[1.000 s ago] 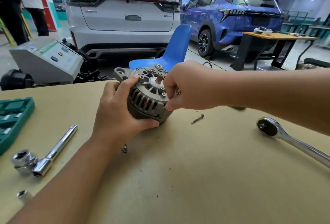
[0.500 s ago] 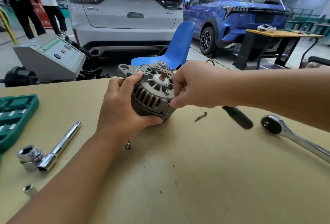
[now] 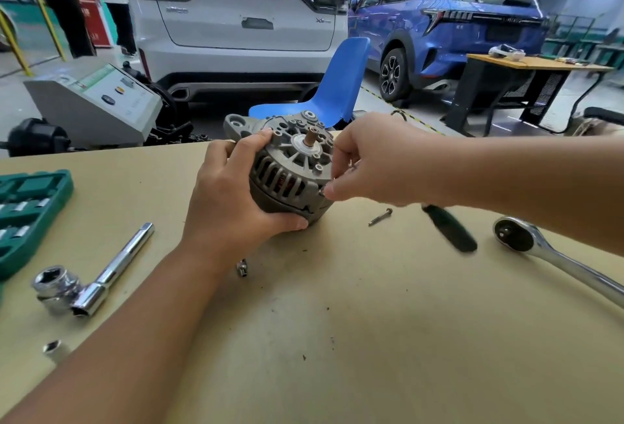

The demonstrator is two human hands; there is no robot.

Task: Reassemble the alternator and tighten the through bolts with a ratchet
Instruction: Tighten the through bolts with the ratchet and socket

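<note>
Left hand (image 3: 233,200) grips the alternator (image 3: 290,167), tilted with its lower edge on the workbench (image 3: 371,339); right hand (image 3: 374,160) has fingertips pinched at the housing rim, apparently on a through bolt I can't really see. Risk: starting it at an angle on a tilted housing cross-threads it, or it slips out and rolls. Spare bolt (image 3: 380,216) and ratchet (image 3: 553,255) lie just right, untouched.

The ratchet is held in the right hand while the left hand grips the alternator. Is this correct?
Not quite: in the head view the ratchet lies on the table, untouched. The right hand pinches at the alternator edge; the left hand grips it.
</note>
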